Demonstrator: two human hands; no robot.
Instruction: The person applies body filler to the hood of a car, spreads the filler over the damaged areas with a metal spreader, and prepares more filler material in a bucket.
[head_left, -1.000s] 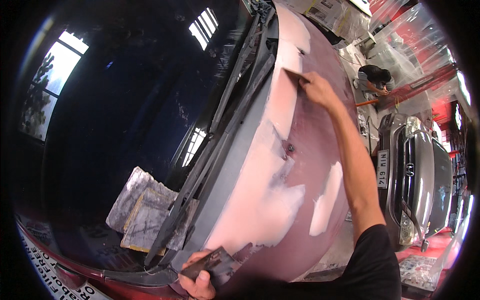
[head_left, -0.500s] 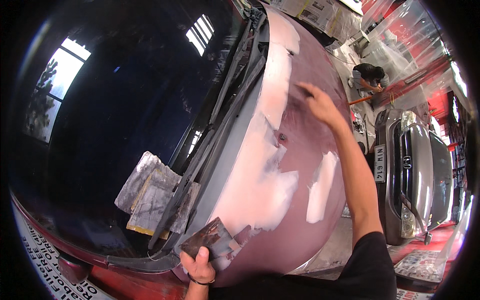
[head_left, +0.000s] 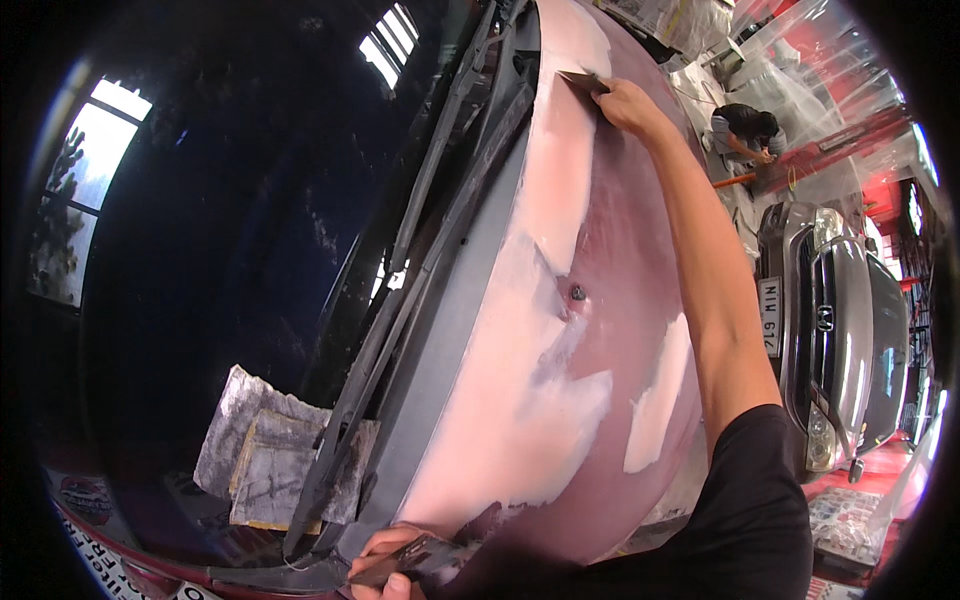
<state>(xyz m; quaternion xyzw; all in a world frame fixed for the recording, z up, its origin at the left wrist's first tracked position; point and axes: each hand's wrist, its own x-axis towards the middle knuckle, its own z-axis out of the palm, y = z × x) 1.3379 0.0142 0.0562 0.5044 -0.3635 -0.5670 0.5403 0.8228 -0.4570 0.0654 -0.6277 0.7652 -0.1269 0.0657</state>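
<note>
At hood's far edge, right hand (head_left: 628, 103) grasps spreader (head_left: 583, 80); left hand (head_left: 385, 560) grip clenched on scraper (head_left: 420, 555).

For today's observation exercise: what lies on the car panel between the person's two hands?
In the head view, between the right hand holding a spreader and the left hand lies the maroon hood, coated with pale pink filler patches around a small dark nozzle.

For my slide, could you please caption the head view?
Right hand draws a flat spreader over pale filler on a maroon car bonnet.
</note>
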